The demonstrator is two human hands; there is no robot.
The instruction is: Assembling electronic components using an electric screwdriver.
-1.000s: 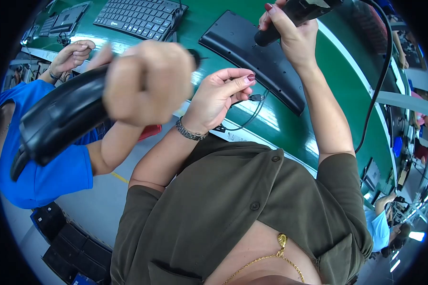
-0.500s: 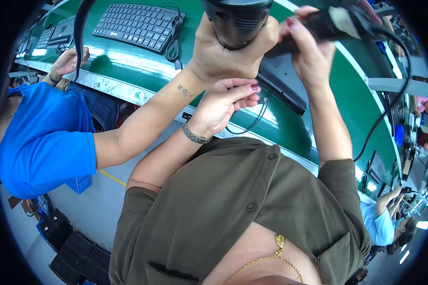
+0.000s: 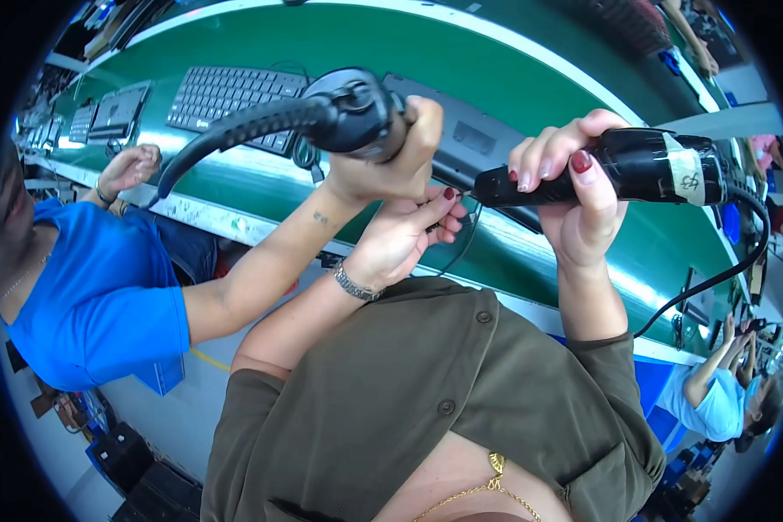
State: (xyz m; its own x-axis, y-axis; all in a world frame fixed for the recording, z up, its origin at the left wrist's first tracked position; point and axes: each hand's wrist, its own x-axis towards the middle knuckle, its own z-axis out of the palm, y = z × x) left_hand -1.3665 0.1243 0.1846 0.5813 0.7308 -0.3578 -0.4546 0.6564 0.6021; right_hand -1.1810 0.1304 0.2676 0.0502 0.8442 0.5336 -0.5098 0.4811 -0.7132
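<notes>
My right hand point(image 3: 583, 187) is wrapped round a black corded hand tool point(image 3: 648, 165) with a tapered nose and a light tape label. The nose points left, toward my left hand point(image 3: 400, 239). My left fingers are pinched at the end of a thin black USB cable point(image 3: 468, 248), and the plug is mostly hidden by them. Beyond my hands a dark keyboard point(image 3: 474, 135) lies with its underside up on the green bench. A co-worker's hand point(image 3: 383, 174) grips a black device point(image 3: 352, 109) with a thick ribbed cord, just above my left hand.
The co-worker in a blue shirt point(image 3: 96, 296) sits at my left, with one arm reaching across. Another black keyboard point(image 3: 226, 96) lies behind that arm, key side up. The green bench point(image 3: 261, 43) has a pale front edge. The tool's cord point(image 3: 722, 270) hangs down at right.
My right hand has brought the tool down and leveled it, nose close to my left fingers. The co-worker's device has moved left and tilted. My left hand has shifted slightly left and down.
</notes>
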